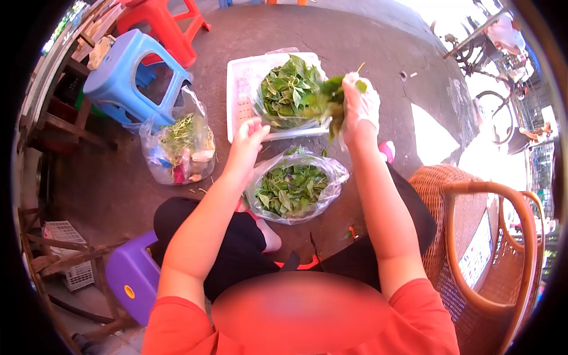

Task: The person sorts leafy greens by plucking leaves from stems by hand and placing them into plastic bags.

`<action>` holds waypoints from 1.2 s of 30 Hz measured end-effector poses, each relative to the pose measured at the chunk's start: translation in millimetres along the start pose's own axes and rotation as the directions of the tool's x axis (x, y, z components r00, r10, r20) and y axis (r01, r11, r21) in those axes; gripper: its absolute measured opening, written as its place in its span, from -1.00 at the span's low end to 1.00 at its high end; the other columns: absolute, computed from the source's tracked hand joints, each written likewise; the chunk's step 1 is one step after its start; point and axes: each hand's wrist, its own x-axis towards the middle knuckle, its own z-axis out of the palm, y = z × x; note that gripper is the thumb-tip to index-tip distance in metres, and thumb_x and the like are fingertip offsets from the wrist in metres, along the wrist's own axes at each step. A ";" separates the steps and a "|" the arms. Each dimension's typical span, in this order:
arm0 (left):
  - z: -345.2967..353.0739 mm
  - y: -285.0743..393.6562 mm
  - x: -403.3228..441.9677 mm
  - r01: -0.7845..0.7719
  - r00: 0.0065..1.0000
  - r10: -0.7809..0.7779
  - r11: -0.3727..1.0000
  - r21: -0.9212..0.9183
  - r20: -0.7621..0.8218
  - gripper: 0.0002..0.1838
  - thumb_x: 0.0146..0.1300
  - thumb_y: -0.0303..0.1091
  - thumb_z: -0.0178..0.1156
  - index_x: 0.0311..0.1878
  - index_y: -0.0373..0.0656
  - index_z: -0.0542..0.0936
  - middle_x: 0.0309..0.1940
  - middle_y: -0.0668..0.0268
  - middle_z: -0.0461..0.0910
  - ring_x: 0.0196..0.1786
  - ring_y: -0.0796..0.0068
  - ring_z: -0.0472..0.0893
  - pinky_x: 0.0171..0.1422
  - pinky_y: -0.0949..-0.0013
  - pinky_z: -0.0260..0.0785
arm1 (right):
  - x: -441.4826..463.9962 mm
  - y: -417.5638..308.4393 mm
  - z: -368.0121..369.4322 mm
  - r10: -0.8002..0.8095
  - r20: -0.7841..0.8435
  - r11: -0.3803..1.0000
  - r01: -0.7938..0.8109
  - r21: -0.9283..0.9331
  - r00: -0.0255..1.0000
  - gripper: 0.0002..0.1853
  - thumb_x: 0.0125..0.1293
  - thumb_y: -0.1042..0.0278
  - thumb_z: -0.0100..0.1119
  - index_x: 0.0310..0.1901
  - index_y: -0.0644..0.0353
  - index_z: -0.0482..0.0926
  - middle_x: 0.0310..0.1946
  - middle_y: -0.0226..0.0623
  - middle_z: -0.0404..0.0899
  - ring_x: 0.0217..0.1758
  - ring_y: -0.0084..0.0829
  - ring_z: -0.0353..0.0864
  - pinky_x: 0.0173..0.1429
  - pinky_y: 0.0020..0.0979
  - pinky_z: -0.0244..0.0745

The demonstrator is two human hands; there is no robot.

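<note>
My right hand [361, 106] is closed around a bunch of leafy greens [332, 103] at the right side of a white plastic tray [234, 94]. The bunch is partly blurred. Bright light whitens that hand. In the tray sits a clear plastic bag of green leaves [289, 89]. By the tray's front left edge, my left hand [247, 141] has its fingers curled in, thumb near the fingertips; whatever they may hold is too small to make out. Just below the tray, a second open clear bag [337, 174] holds more green leaves [290, 188].
To the left stands a clear bag of stems and scraps [177, 148], beside a blue stool [133, 77] and a red stool [163, 26]. A purple stool [135, 275] is at lower left. A wicker chair [438, 189] stands close on the right. Bicycles are at upper right.
</note>
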 end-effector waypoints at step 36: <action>19.4 10.1 113.8 -0.575 0.582 0.801 0.284 0.767 0.141 -0.48 0.00 -0.47 0.18 0.11 -0.12 0.39 0.07 0.15 0.36 0.16 0.18 0.32 0.24 0.16 0.14 | 144.0 56.1 84.5 0.435 0.469 0.895 -0.312 -0.319 0.768 -0.33 0.17 -0.23 0.07 0.22 0.00 0.29 0.18 -0.17 0.34 0.26 -0.23 0.24 0.21 -0.08 0.08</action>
